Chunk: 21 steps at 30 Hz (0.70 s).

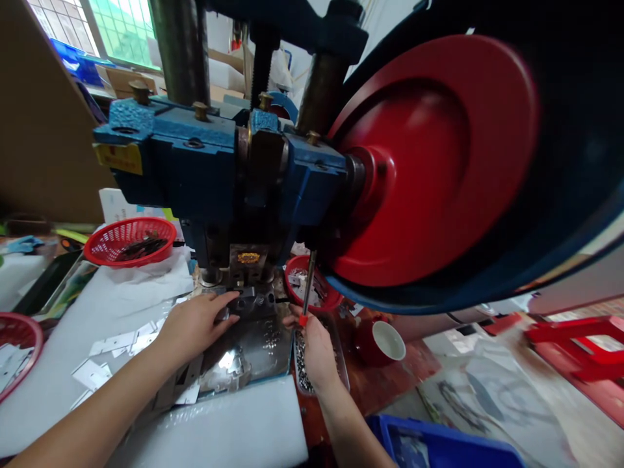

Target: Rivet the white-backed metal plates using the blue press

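My left hand (pixel 197 325) reaches in from the left to the dark metal die (pixel 251 302) beneath the blue press (pixel 205 149). Its forefinger and thumb stretch out apart at the die's left edge; a small shiny area shows between them, too unclear to name. My right hand (pixel 316 351) is closed around the lower end of a thin metal rod (pixel 309 283) with a red piece, just right of the die. Flat pale metal pieces (pixel 114 342) lie beside my left forearm. Small metal parts fill a clear tray (pixel 345 370), partly hidden by my right hand.
A large red wheel (pixel 433 175) overhangs on the right. Red baskets hold parts: one behind left (pixel 131 242), one at the left edge (pixel 36 341), one behind the rod (pixel 336 299). A red cup (pixel 373 344) and blue bin (pixel 448 442) are at right; white foam (pixel 219 429) lies in front.
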Each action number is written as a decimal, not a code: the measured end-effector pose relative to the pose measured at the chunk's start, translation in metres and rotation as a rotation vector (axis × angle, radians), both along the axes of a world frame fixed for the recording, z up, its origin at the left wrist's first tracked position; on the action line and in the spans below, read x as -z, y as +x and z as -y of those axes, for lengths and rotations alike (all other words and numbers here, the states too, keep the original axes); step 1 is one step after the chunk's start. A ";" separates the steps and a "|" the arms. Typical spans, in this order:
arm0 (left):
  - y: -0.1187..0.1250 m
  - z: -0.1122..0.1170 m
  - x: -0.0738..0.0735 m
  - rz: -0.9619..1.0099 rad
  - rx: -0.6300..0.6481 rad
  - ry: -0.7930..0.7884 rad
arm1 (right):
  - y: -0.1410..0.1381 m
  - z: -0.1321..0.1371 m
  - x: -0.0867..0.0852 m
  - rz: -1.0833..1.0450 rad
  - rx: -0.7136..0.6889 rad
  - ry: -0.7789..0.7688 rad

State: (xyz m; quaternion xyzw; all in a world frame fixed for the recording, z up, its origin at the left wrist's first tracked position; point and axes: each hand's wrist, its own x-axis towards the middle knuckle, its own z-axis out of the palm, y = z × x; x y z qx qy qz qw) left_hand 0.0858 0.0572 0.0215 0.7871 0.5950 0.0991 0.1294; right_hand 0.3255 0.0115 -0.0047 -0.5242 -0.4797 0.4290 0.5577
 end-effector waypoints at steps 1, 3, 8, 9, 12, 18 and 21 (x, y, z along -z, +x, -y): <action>0.001 0.001 0.000 -0.024 -0.001 -0.003 | 0.000 0.000 0.000 0.000 -0.001 -0.004; 0.003 0.003 0.000 -0.067 0.005 -0.008 | -0.001 0.000 0.000 -0.008 -0.001 -0.012; 0.011 0.004 -0.005 -0.150 -0.001 -0.050 | -0.003 -0.001 0.001 -0.038 0.006 -0.035; 0.012 0.004 -0.006 -0.160 -0.004 -0.057 | -0.004 -0.001 0.001 -0.040 0.005 -0.037; 0.015 0.006 -0.008 -0.152 -0.009 -0.060 | -0.005 -0.001 0.000 -0.034 0.005 -0.032; 0.003 0.019 -0.009 -0.045 -0.086 -0.042 | -0.001 0.000 0.001 0.024 -0.008 -0.002; -0.014 0.031 -0.007 0.126 -0.169 -0.099 | 0.000 -0.001 0.003 0.026 -0.008 0.012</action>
